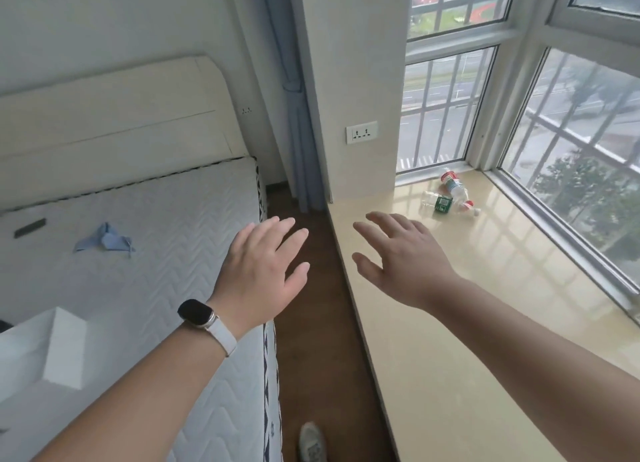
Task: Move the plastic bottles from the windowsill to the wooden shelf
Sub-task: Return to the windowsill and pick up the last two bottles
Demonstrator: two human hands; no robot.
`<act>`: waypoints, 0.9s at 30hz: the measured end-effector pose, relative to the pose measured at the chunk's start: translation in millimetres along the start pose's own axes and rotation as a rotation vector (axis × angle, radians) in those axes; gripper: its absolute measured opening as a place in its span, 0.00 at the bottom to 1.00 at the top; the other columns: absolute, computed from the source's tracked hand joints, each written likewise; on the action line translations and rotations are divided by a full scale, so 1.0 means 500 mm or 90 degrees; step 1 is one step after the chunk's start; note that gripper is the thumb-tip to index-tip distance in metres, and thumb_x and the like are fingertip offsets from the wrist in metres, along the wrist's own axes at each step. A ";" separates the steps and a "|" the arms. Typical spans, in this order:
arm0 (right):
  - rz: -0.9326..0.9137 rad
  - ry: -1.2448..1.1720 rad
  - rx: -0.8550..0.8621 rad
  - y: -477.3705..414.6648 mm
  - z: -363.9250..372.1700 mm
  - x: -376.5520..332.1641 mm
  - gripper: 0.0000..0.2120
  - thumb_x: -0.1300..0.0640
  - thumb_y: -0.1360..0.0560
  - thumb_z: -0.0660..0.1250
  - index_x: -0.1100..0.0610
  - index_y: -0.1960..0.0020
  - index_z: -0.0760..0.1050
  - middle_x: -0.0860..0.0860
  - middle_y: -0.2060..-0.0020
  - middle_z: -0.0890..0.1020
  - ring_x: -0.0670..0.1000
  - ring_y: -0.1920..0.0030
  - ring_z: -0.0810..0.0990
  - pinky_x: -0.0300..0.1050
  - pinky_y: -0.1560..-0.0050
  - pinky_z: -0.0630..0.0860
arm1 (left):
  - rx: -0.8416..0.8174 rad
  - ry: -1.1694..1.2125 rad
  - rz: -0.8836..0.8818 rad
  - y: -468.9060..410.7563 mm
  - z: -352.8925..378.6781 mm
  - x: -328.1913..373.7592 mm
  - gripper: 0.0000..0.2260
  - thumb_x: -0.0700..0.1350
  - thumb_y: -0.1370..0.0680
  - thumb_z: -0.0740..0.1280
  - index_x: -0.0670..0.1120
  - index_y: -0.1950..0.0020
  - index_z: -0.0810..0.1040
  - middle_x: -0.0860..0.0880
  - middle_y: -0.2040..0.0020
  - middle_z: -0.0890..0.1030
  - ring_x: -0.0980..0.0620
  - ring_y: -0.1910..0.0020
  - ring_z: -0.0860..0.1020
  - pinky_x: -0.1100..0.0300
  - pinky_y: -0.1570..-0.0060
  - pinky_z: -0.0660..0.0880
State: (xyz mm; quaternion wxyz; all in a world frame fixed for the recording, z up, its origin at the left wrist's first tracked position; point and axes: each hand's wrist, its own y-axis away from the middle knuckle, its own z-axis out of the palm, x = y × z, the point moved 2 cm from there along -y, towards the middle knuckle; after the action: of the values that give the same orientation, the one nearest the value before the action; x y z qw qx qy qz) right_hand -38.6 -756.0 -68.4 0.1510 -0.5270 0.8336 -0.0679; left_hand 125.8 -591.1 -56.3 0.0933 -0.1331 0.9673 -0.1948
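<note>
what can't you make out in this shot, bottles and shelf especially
Shelf: nowhere in the head view, outside the frame.
Bottles: small and overlapping, far along the sill; two or three, cannot tell; labels unreadable.
Box: cut off by the left edge.
Shoe: cut off by the bottom edge.

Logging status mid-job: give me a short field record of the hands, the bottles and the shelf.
left hand: open, empty, raised over the mattress edge
right hand: open, empty, above the windowsill, short of the bottles
plastic bottles: at least two, lying on their sides, clustered at the windowsill's far end by the window corner
wooden shelf: not in view
progress: no bottle picked up yet
</note>
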 end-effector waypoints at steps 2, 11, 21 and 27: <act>-0.004 0.003 -0.005 -0.031 0.016 -0.009 0.23 0.42 0.23 0.58 0.52 0.33 0.71 0.54 0.35 0.75 0.59 0.36 0.72 0.53 0.39 0.67 | 0.008 -0.001 0.000 -0.008 0.017 -0.035 0.20 0.53 0.23 0.63 0.45 0.34 0.78 0.43 0.34 0.78 0.40 0.34 0.74 0.42 0.34 0.67; 0.012 0.037 -0.019 -0.242 0.076 -0.035 0.23 0.41 0.23 0.57 0.52 0.34 0.71 0.53 0.35 0.74 0.58 0.37 0.72 0.53 0.39 0.68 | 0.078 0.019 0.030 -0.097 0.141 -0.246 0.20 0.52 0.23 0.63 0.46 0.35 0.77 0.42 0.35 0.78 0.40 0.35 0.73 0.44 0.36 0.67; -0.005 0.088 -0.016 -0.517 0.150 -0.133 0.26 0.41 0.24 0.54 0.54 0.33 0.72 0.55 0.37 0.76 0.59 0.38 0.73 0.55 0.40 0.70 | 0.073 0.056 0.028 -0.216 0.239 -0.514 0.20 0.53 0.23 0.62 0.45 0.35 0.79 0.41 0.35 0.78 0.38 0.36 0.76 0.41 0.38 0.70; -0.006 0.122 0.033 -0.586 0.187 -0.123 0.22 0.42 0.24 0.59 0.53 0.35 0.72 0.54 0.39 0.77 0.58 0.40 0.73 0.54 0.41 0.69 | 0.080 0.097 0.024 -0.275 0.296 -0.578 0.20 0.52 0.23 0.66 0.43 0.35 0.80 0.41 0.36 0.79 0.38 0.36 0.76 0.39 0.37 0.70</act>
State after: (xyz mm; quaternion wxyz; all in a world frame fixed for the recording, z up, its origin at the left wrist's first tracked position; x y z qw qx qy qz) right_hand 267.5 -823.8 -65.7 0.0838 -0.5182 0.8395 -0.1405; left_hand 464.3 -680.5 -98.0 0.0311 -0.0935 0.9598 -0.2629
